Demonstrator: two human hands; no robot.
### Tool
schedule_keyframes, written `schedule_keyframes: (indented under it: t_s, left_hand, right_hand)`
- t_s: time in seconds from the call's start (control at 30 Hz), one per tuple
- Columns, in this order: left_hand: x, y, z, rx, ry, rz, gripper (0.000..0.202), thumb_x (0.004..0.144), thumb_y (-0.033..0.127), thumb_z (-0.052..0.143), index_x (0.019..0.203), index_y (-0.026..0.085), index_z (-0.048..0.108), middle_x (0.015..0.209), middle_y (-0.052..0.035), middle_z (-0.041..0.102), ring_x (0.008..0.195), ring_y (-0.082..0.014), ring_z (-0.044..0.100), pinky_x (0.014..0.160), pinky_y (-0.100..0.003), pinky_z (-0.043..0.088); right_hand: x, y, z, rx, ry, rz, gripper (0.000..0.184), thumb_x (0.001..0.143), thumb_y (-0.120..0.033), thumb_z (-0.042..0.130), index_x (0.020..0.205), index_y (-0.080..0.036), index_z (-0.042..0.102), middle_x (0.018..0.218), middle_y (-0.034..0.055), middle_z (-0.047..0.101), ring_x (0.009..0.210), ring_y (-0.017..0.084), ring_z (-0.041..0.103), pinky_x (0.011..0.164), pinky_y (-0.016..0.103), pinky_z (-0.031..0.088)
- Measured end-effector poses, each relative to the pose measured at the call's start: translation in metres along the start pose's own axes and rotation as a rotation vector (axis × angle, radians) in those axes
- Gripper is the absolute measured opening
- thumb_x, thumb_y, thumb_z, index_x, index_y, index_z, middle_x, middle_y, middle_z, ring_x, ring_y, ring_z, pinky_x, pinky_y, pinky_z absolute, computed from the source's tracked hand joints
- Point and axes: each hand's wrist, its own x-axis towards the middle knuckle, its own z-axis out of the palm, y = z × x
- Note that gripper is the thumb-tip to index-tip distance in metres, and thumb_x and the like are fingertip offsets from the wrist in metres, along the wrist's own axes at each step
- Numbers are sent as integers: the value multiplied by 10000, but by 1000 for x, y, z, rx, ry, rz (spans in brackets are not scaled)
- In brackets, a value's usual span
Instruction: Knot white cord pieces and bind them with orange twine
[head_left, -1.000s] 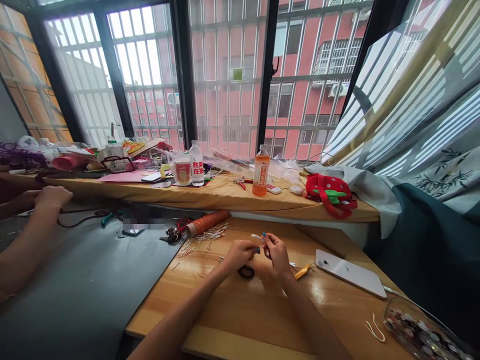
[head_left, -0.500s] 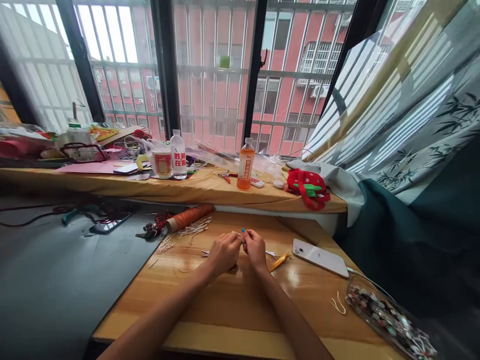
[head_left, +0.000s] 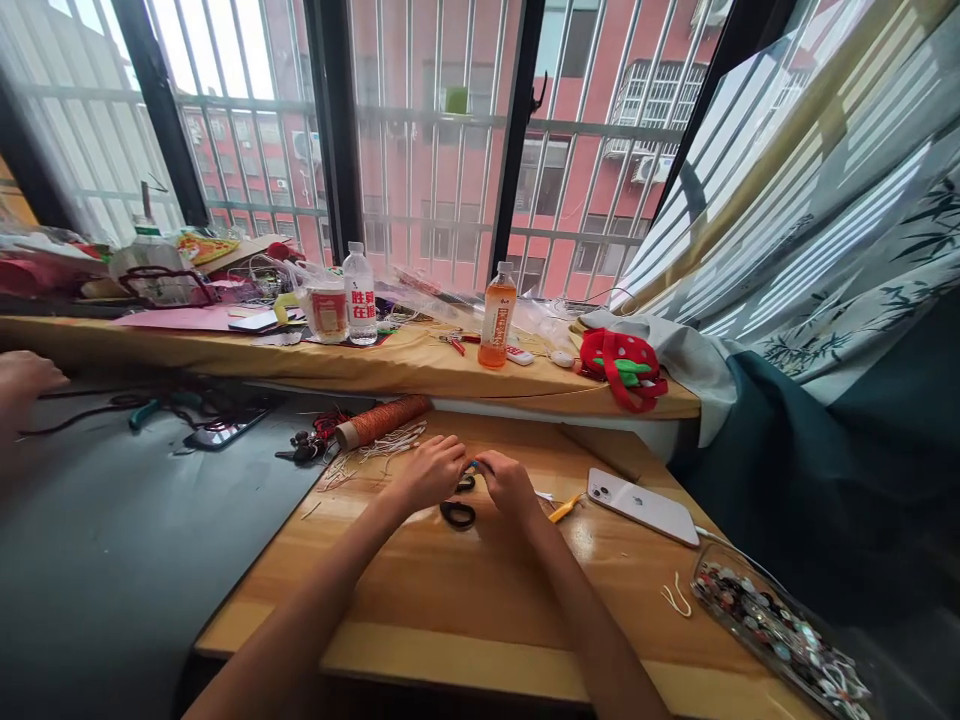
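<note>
On the wooden table [head_left: 480,590], a clear box [head_left: 750,638] of mixed beads stands nearer than the black-handled scissors [head_left: 458,515] and well to their right. A bent white cord [head_left: 681,605] lies just beside that box, also right of the scissors and nearer than they are.

The left hand [head_left: 435,472] is just beyond the scissors, to their left; the right hand [head_left: 508,482] is beyond them to the right. Both have bent fingers, and their fingertips meet beyond the scissors' handles. A small blue spot [head_left: 472,465] shows at that meeting point, too small to identify; whether either hand pinches something, I cannot tell.

Right of the scissors come a yellow tool [head_left: 566,508], then a pale phone [head_left: 643,506]. Beyond and left of them lie white cords [head_left: 390,440] and an orange spool [head_left: 386,422]; far left, another person's hand [head_left: 26,375].

Farther beyond the scissors, on the cloth-covered ledge [head_left: 420,370], stand an amber drink bottle [head_left: 496,320] and, leftward, a clear bottle [head_left: 361,300].
</note>
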Motion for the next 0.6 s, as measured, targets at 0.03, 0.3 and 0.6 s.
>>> schedule_keyframes:
  t_s: [0.03, 0.3, 0.6]
  left_hand:
    - [0, 5, 0, 51, 33, -14, 218, 811, 170, 355, 756, 142, 564, 719, -57, 528, 709, -155, 449, 638, -271, 325]
    - [-1, 30, 12, 63, 151, -61, 288, 842, 152, 254, 840, 126, 541, 706, -67, 526, 661, -143, 481, 585, -258, 319]
    - [14, 31, 21, -1036, 197, -661, 221, 741, 246, 410, 716, 126, 593, 531, 10, 509, 521, -91, 471, 518, -184, 360]
  right_hand:
    - [0, -1, 2, -9, 53, 52, 255, 798, -273, 360, 700, -183, 578, 691, 46, 600, 640, 150, 520, 588, 232, 345]
    - [-4, -15, 8, 22, 338, 249, 302, 809, -342, 316, 784, -163, 559, 664, 55, 598, 573, 152, 511, 552, 238, 332]
    - [-1, -16, -3, 373, 319, 230, 293, 774, -428, 380, 734, -187, 542, 528, -21, 468, 469, 105, 420, 453, 207, 321]
